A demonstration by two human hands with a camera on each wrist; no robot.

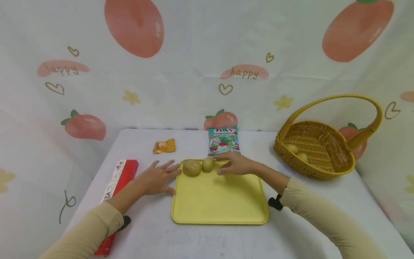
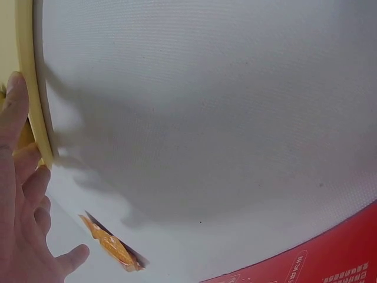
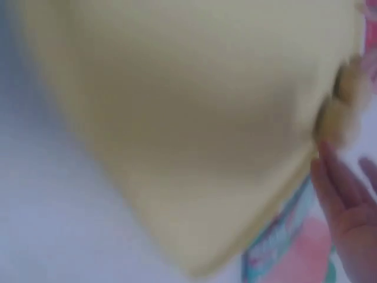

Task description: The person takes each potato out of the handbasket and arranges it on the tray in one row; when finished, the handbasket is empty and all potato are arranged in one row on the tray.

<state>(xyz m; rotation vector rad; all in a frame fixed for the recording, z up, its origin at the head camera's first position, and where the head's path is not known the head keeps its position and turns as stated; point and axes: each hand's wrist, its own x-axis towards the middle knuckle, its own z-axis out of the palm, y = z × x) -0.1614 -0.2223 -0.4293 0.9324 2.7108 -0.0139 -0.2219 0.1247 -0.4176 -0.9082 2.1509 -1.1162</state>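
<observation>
Two potatoes, large [image 1: 192,167] and small [image 1: 208,164], at far edge of yellow tray [image 1: 220,201]. Right hand [image 1: 235,163], fingers relaxed, holding nothing, just beside small one; left hand [image 1: 156,178] flat, spread on worktop [image 1: 155,233] at tray rim. Risk: a nudge rolls either potato. Nearby: candy bag [image 1: 224,140], orange packet [image 1: 164,145], red box [image 1: 118,180]; basket [image 1: 318,147] well apart.

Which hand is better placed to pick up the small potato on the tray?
The right hand, probably. Its open fingers reach right beside the small potato on the tray. The left hand lies flat at the tray's left rim, with the big potato in between.
</observation>
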